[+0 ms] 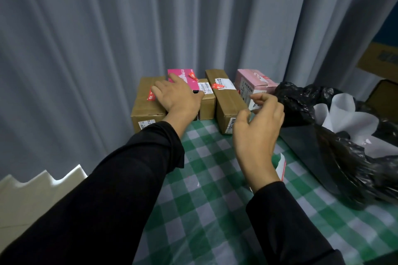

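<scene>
Head view, down over table (206, 211)

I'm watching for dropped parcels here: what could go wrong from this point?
The left hand lies on the big brown box, which sits at the left edge of the table; a push may slide it off. The right hand, fingers loosely curled and holding nothing, hovers by the pale pink box next to the black bag; a careless reach might knock that box into the bag.

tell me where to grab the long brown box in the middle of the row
Take the long brown box by its near end, from the front and above, across its narrow width. That end juts toward you past the small brown box and pale pink box flanking it; the right hand hovers right there.
</scene>
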